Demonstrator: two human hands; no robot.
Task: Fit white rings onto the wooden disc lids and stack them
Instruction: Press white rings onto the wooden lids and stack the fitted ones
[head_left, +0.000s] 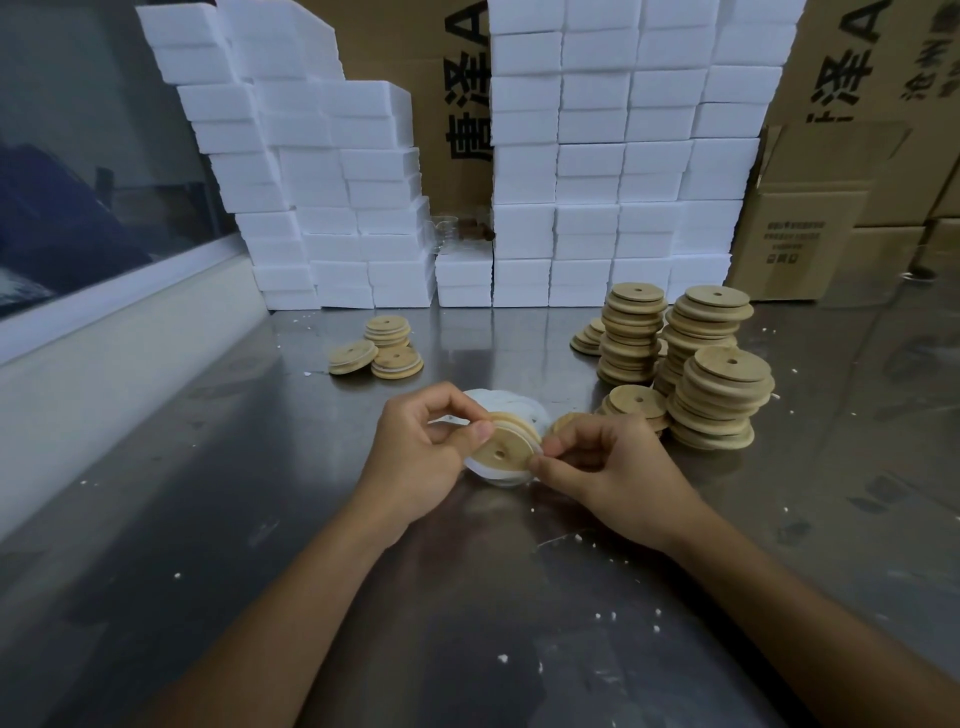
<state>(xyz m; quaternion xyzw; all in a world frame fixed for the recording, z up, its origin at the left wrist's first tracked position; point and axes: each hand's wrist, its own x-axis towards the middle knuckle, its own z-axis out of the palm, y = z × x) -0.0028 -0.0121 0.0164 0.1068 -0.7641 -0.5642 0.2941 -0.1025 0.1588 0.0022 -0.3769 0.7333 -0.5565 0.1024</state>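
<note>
While left hand (421, 452) grips the disc lid (506, 447) over the ring pile (498, 410), right hand (597, 467) fingers pinch a white ring (535, 448) at its rim. Fitting step; next, probably stretch it round, then stack.

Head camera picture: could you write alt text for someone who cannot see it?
Two bare hands hold a wooden disc lid above a steel table; the left hand grips its edge while the right hand pinches a white ring at its rim. Tall stacks of lids stand to the right, a few ringed lids to the left, and white foam blocks behind.
</note>
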